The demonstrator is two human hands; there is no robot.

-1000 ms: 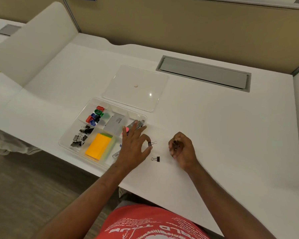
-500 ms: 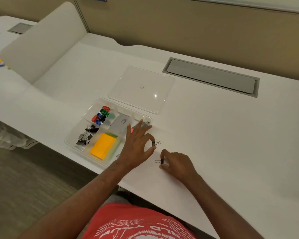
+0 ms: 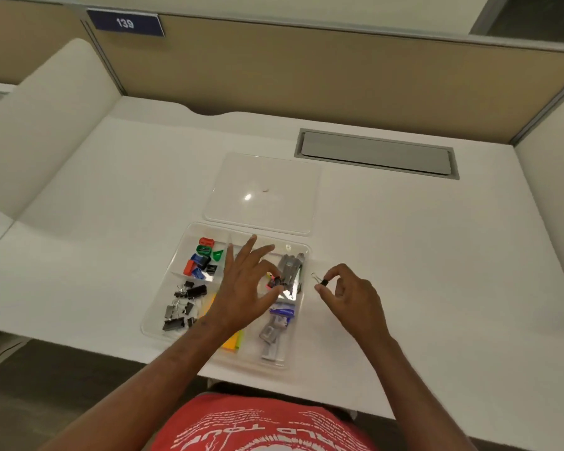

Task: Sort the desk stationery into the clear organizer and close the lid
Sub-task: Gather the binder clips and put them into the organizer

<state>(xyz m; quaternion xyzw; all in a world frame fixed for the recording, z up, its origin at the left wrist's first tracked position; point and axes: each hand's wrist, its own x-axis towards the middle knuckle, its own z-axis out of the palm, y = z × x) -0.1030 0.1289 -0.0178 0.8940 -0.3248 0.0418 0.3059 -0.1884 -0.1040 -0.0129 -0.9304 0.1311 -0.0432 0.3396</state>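
The clear organizer [image 3: 151,320] lies open at the desk's front edge, and its clear lid [image 3: 264,193] rests flat on the desk just behind it. My left hand [image 3: 245,294] hovers over the organizer's middle, thumb and forefinger pinched on a small black binder clip [image 3: 276,282]. My right hand [image 3: 350,297] is just right of the organizer, above the desk, pinching another small black binder clip [image 3: 323,282] by its body. Compartments hold coloured sharpeners [image 3: 202,259], black binder clips [image 3: 183,308], orange sticky notes [image 3: 231,344] and grey staple items [image 3: 272,340].
A grey cable hatch [image 3: 376,153] is set into the white desk [image 3: 437,255] at the back right. Beige partition walls close off the back, and white dividers stand at both sides. The desk's front edge runs right under the organizer.
My left hand carried its clip from the desk to over the organizer. My right hand took the other clip off the desk and lifted it. The view shifted left and forward.
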